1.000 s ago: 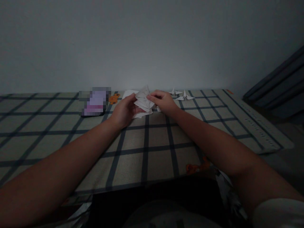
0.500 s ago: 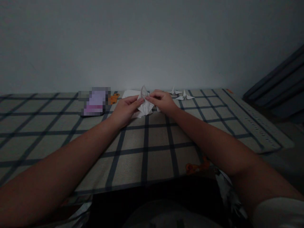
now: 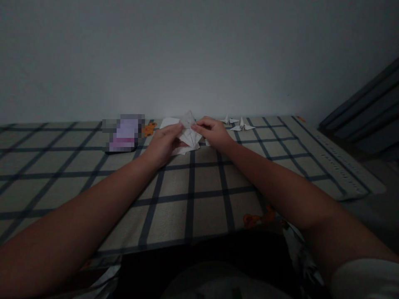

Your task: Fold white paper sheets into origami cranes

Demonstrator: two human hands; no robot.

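Observation:
Between my two hands is a creased, partly folded sheet of white paper [image 3: 190, 135], its pointed tip facing the wall. My left hand [image 3: 163, 141] grips its left edge, thumb on top. On the opposite edge, the thumb and fingers of my right hand [image 3: 213, 132] pinch the paper. Under and behind it lie more pieces of white paper [image 3: 170, 122], partly covered by my left hand. Two folded paper cranes stand to the right of my right hand, a nearer one [image 3: 242, 126] and a farther one [image 3: 229, 121].
A blurred-out purple and pink phone-like object [image 3: 124, 133] lies left of my hands. The checked cloth [image 3: 205, 211] covers the table, with orange figures [image 3: 150, 129] on it. A plain wall [image 3: 199, 54] rises behind, and a dark curtain [image 3: 370, 112] hangs at right.
The paper's upper part has opened out flatter, from a narrow curled tip to a broader point. My left thumb has shifted slightly up and left along its edge. The cranes have not moved.

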